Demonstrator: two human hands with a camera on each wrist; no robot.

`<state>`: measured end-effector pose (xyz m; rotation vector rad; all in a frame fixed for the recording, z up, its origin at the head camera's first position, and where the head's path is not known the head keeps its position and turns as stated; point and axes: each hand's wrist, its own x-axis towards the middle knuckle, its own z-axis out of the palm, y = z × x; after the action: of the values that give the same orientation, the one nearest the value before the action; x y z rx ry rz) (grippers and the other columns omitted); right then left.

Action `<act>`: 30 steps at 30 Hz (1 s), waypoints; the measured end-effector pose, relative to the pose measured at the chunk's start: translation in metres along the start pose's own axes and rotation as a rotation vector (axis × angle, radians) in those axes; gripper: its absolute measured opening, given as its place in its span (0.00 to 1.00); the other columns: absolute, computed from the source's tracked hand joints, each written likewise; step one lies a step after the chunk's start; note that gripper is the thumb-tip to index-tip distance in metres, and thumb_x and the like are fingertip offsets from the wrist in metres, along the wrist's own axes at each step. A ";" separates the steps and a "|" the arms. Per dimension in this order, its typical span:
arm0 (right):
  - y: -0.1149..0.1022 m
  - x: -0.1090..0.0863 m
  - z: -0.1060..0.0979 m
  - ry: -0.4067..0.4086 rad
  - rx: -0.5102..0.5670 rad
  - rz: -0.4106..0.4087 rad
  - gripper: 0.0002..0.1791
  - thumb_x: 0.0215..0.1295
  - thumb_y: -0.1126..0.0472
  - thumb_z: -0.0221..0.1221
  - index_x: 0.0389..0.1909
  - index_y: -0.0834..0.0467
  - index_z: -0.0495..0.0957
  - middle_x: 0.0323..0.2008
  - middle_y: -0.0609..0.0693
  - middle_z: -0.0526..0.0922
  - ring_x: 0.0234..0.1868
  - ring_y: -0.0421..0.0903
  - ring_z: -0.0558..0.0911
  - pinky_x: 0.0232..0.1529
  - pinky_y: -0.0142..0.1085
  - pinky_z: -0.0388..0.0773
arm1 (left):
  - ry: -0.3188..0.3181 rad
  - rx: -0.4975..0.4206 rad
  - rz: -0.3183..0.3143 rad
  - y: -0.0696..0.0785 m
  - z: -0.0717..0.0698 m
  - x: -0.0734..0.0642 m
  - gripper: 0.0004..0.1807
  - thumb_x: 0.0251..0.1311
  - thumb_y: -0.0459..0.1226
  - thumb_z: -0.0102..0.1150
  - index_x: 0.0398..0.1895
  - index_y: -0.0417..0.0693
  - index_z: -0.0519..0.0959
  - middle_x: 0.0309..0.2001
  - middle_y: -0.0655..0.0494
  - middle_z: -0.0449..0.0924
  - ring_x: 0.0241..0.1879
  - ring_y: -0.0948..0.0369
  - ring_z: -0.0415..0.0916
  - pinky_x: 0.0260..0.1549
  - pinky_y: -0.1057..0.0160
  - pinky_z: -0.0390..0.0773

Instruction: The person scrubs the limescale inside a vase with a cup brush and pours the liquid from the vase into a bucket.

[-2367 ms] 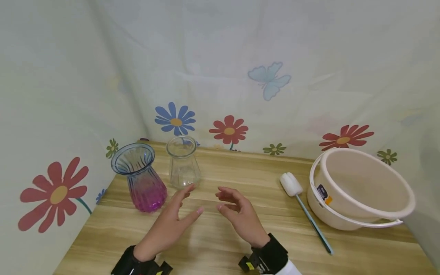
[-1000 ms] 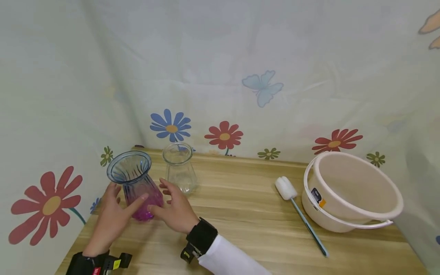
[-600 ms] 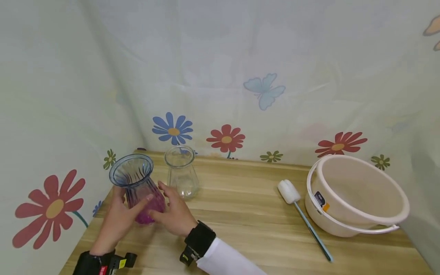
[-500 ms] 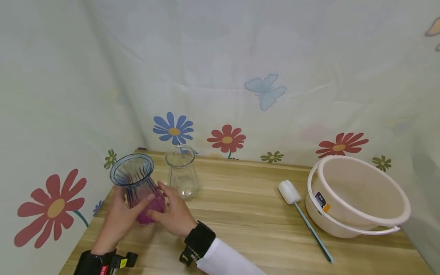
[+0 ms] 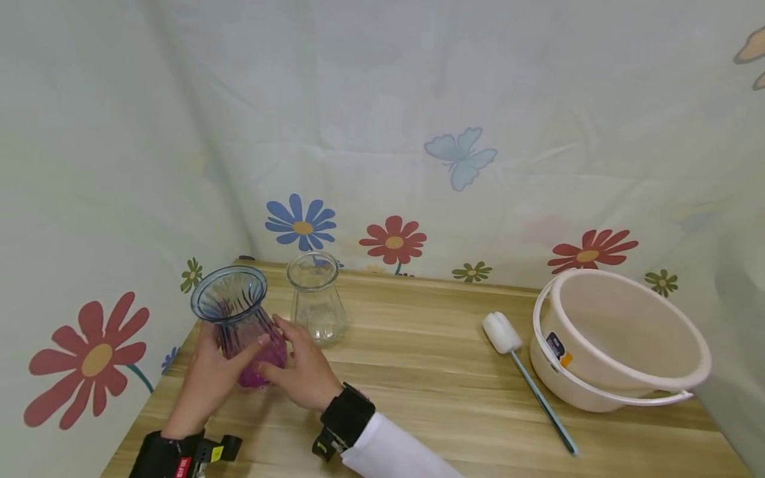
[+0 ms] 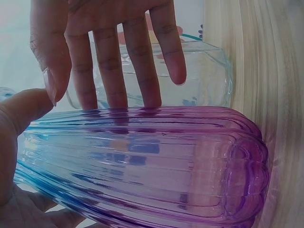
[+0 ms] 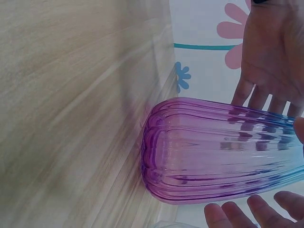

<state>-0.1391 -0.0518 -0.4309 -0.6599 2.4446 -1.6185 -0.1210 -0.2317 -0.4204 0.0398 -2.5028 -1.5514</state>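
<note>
A ribbed glass vase [image 5: 239,335], blue at its flared mouth and purple-pink below, stands upright at the left of the wooden table. My left hand [image 5: 209,378] holds it from the left side, thumb across the front. From the right, my right hand [image 5: 307,375] holds the lower body, its thumb also in front. In the left wrist view, the right fingertips [image 6: 152,97] touch the vase's side. The right wrist view shows left fingers behind the glass and the purple base [image 7: 154,152] at the tabletop. Right behind stands a clear glass vase [image 5: 317,312], apart from both hands.
On the right lies a sponge brush [image 5: 503,333] with a white head and thin blue handle. Beside it stands a pale pink bucket [image 5: 582,385], its handle folded down. A flowered curtain [image 5: 370,133] hangs behind and at the left of the wooden table [image 5: 412,372].
Both hands have moved left from in front of the clear vase to the blue-and-purple vase and have taken hold of it. Over the last half second, hands and vase have hardly moved.
</note>
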 end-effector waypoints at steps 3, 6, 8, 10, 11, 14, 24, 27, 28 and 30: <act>0.000 0.000 0.000 -0.003 0.014 -0.026 0.40 0.66 0.55 0.67 0.78 0.49 0.63 0.75 0.49 0.69 0.73 0.45 0.70 0.64 0.35 0.74 | -0.001 -0.002 0.002 0.000 -0.001 0.001 0.59 0.63 0.48 0.71 0.84 0.51 0.39 0.79 0.31 0.52 0.77 0.30 0.52 0.69 0.25 0.57; -0.001 0.000 0.000 -0.008 0.010 -0.046 0.39 0.67 0.56 0.67 0.78 0.48 0.64 0.75 0.48 0.69 0.73 0.44 0.70 0.64 0.35 0.75 | 0.002 -0.009 0.013 0.000 -0.001 0.002 0.58 0.64 0.48 0.71 0.84 0.50 0.40 0.79 0.32 0.54 0.77 0.30 0.53 0.69 0.25 0.57; -0.001 0.000 0.000 -0.011 0.001 -0.056 0.39 0.68 0.56 0.67 0.78 0.48 0.63 0.74 0.48 0.69 0.72 0.44 0.70 0.64 0.35 0.75 | 0.004 -0.012 0.022 -0.001 -0.001 0.003 0.57 0.64 0.47 0.71 0.84 0.50 0.41 0.78 0.32 0.55 0.76 0.31 0.55 0.69 0.26 0.58; -0.001 0.000 0.000 -0.012 -0.002 -0.057 0.39 0.68 0.56 0.67 0.78 0.48 0.63 0.74 0.49 0.69 0.72 0.44 0.71 0.64 0.35 0.76 | 0.003 -0.003 0.025 -0.001 -0.001 0.004 0.57 0.64 0.48 0.71 0.83 0.49 0.41 0.78 0.32 0.56 0.76 0.30 0.55 0.69 0.25 0.59; -0.001 0.001 0.000 -0.013 0.004 -0.054 0.40 0.68 0.56 0.67 0.78 0.49 0.63 0.74 0.49 0.69 0.72 0.44 0.71 0.64 0.35 0.76 | 0.000 0.002 0.024 -0.001 -0.002 0.004 0.56 0.64 0.48 0.71 0.83 0.48 0.41 0.78 0.32 0.56 0.76 0.30 0.56 0.69 0.25 0.59; -0.002 0.002 -0.001 -0.011 0.027 -0.037 0.40 0.67 0.56 0.67 0.78 0.48 0.63 0.74 0.49 0.68 0.71 0.44 0.72 0.63 0.34 0.77 | -0.010 0.019 0.017 0.000 -0.002 0.006 0.57 0.65 0.49 0.70 0.83 0.47 0.41 0.78 0.31 0.56 0.75 0.30 0.56 0.68 0.26 0.60; 0.000 0.009 0.000 0.008 -0.066 -0.037 0.41 0.65 0.53 0.67 0.78 0.49 0.63 0.73 0.51 0.71 0.71 0.44 0.72 0.66 0.38 0.74 | -0.008 0.038 0.001 0.001 -0.003 0.010 0.55 0.63 0.51 0.71 0.81 0.42 0.46 0.75 0.30 0.60 0.74 0.32 0.60 0.70 0.28 0.60; 0.002 0.011 0.002 0.010 -0.083 -0.038 0.42 0.64 0.52 0.67 0.78 0.48 0.63 0.73 0.50 0.71 0.71 0.45 0.72 0.69 0.41 0.72 | 0.001 0.047 0.002 0.002 -0.002 0.010 0.54 0.63 0.51 0.71 0.80 0.39 0.49 0.74 0.30 0.62 0.73 0.32 0.62 0.70 0.30 0.62; 0.002 0.012 0.002 0.008 -0.088 -0.035 0.42 0.64 0.52 0.67 0.79 0.48 0.63 0.74 0.50 0.71 0.72 0.45 0.71 0.70 0.41 0.71 | 0.003 0.054 0.000 0.003 -0.003 0.010 0.53 0.63 0.52 0.71 0.80 0.39 0.50 0.74 0.30 0.63 0.73 0.32 0.63 0.69 0.30 0.62; 0.003 0.013 0.003 0.005 -0.094 -0.033 0.43 0.64 0.52 0.67 0.79 0.47 0.62 0.74 0.50 0.71 0.73 0.46 0.71 0.72 0.43 0.70 | 0.008 0.063 0.000 0.004 -0.003 0.009 0.52 0.63 0.53 0.71 0.79 0.39 0.52 0.73 0.30 0.65 0.72 0.32 0.64 0.69 0.30 0.64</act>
<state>-0.1504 -0.0592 -0.4334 -0.7148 2.5392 -1.5262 -0.1289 -0.2340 -0.4141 0.0551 -2.5453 -1.4686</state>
